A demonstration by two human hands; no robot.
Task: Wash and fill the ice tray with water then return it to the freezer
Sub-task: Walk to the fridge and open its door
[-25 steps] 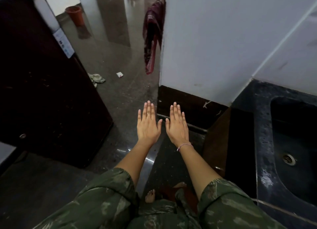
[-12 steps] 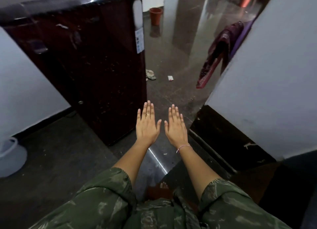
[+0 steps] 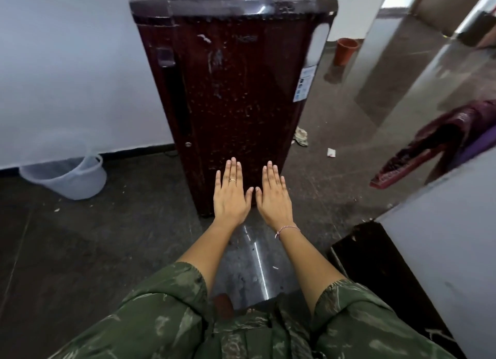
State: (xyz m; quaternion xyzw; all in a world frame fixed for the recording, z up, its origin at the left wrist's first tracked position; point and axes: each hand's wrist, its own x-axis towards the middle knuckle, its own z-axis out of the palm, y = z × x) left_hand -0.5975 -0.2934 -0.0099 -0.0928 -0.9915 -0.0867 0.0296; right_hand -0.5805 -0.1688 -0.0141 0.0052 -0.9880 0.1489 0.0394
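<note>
Hands: your left hand [image 3: 232, 195] and right hand [image 3: 273, 197] are both flat, palms down, fingers straight and close together, thumbs almost meeting. They hold nothing and hover before the lower front of the fridge [image 3: 233, 95]; whether they touch it you cannot tell.
Fridge: it stands straight ahead of you, dark red, its door [image 3: 241, 133] closed. The handle [image 3: 177, 101] is a dark upright strip at the door's left edge, with a lock [image 3: 188, 144] just below it.
Ice tray: not in view. Judge it to be inside the fridge, behind the closed door, so no part of the task looks done yet.
Next step: likely a reach up and left to the handle, well above where your hands are now.
Left of fridge: a pale bucket [image 3: 67, 176] on the floor [image 3: 107, 251].
Right of fridge: litter [image 3: 300, 137] at the base corner, a clay pot [image 3: 346, 51] behind, a cloth [image 3: 429, 143] hanging further right.
Risk, door: with the handle on the left, the door should swing right, towards the litter and cloth; a hard pull could sweep into them.
Risk, grip: a frozen tray may stick, so a jerk could crack it or scatter ice.
Risk, carry: the floor is glossy, and a full tray tips easily. Hurrying back could spill water and make you slip.
</note>
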